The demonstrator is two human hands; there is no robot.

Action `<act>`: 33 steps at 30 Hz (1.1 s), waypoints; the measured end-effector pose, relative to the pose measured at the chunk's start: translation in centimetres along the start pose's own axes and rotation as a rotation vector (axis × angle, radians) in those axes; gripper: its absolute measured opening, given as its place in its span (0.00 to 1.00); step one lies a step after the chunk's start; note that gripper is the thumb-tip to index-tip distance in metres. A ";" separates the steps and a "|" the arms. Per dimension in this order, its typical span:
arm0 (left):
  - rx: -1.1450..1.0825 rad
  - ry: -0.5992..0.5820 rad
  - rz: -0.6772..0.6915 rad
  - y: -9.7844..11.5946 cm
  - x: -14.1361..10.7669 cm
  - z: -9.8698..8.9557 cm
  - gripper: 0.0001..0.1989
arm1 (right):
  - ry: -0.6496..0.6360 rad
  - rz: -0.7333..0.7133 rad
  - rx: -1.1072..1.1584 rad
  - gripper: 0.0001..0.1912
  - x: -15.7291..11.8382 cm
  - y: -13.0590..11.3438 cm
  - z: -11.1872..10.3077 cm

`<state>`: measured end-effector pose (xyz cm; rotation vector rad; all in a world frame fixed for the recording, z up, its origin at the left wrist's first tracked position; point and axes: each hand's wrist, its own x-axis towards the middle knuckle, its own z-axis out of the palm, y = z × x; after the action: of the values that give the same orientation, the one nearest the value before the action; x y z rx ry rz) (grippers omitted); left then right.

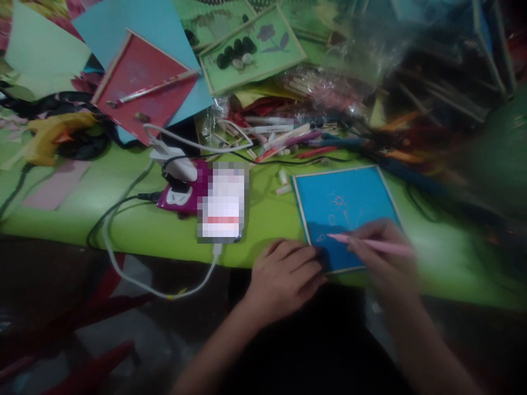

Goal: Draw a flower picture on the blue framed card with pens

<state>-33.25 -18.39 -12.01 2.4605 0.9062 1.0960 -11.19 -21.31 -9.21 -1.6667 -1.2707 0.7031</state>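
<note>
A blue card (313,203) edged with thin wooden sticks lies at the front of the green table. Faint pinkish line drawings, among them a small sun or flower shape, show on it. My right hand (382,252) is closed around a pink pen (387,246), whose tip points at the card's lower left part. My left hand (288,271) rests at the table edge, its fingers bent and together against the card's lower left corner. Whether anything is under those fingers is hidden.
Left of the card are a phone (224,206) on a white cable and a purple power strip (197,189). A yellow glue gun (45,137) lies farther left. Behind are pens, sticks, a red framed card (152,71) and a green framed card (218,82) with stones.
</note>
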 end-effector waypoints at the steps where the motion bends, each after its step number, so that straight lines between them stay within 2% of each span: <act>1: -0.002 0.001 0.000 0.0 0.0 0.0 0.05 | 0.000 -0.006 -0.004 0.07 0.0 0.1 0.0; 10: 0.003 -0.004 -0.009 0.0 0.0 0.1 0.05 | -0.016 0.005 -0.049 0.09 0.1 0.3 0.1; 33: -0.014 0.009 -0.008 0.0 -0.1 0.2 0.05 | -0.024 -0.040 -0.090 0.07 0.3 -0.3 0.2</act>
<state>-33.15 -18.46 -12.16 2.4406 0.9079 1.1071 -11.37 -20.97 -9.03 -1.7054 -1.3669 0.6523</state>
